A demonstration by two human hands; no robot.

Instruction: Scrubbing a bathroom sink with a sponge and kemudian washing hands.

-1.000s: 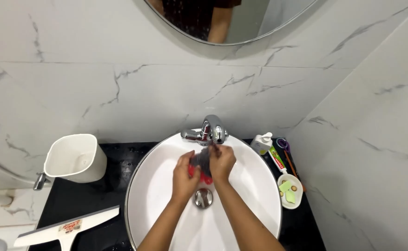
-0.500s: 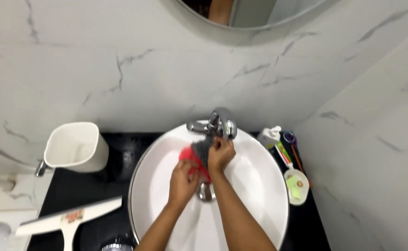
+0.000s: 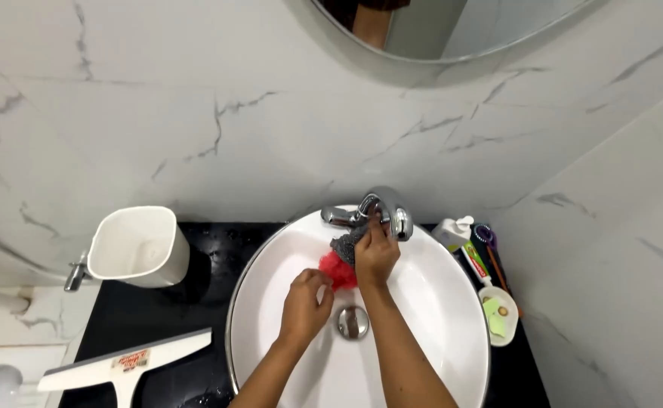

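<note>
Over a round white sink [image 3: 437, 302] set on a black bench [image 3: 158, 317]. Right hand [image 3: 377, 253] closed around a grey scouring pad [image 3: 346, 243], pressing it against the underside of the chrome tap [image 3: 380, 208]. Left hand [image 3: 305, 306] just beside, fingers curled, pinching the red part of the pad [image 3: 337, 270] hanging below. Drain plug [image 3: 353, 321] directly under both hands. White jug [image 3: 137, 245] left of the sink; white squeegee [image 3: 127, 363] lying in front of it. Toothpaste tube [image 3: 479, 262], small white bottle [image 3: 452, 229] and soap dish [image 3: 500, 317] crowded along the right rim.
</note>
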